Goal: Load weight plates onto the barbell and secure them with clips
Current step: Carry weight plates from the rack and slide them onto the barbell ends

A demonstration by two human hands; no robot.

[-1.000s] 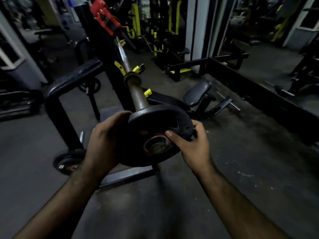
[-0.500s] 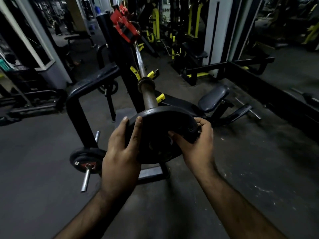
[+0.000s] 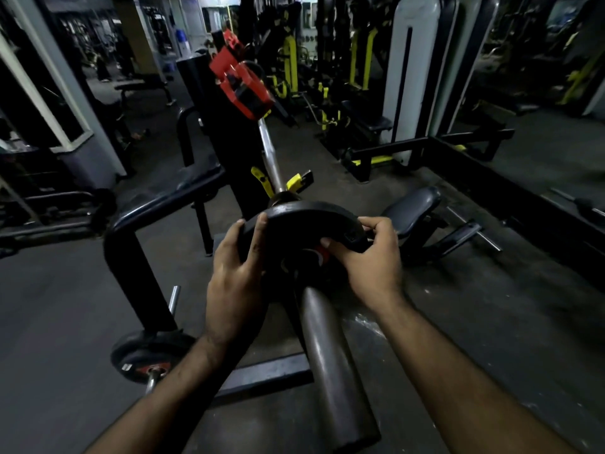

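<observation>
A black weight plate (image 3: 296, 224) sits on the thick sleeve of the barbell (image 3: 330, 362), far along it near the collar. My left hand (image 3: 237, 273) grips the plate's left rim and my right hand (image 3: 370, 257) grips its right rim, thumb on the face. The bare sleeve end runs back toward me between my forearms. The thinner silver shaft (image 3: 270, 152) continues away over yellow rack hooks. A red clip-like part (image 3: 240, 83) shows at the far end of the bar.
A black rack frame (image 3: 137, 257) stands at the left, with another plate on a storage peg (image 3: 147, 357) low beside it. A padded seat (image 3: 412, 208) lies to the right. Yellow and black gym machines fill the background on a dark floor.
The plate has slid along the sleeve away from me toward the collar, with both hands on its rim. The sleeve end now sticks out behind the plate.
</observation>
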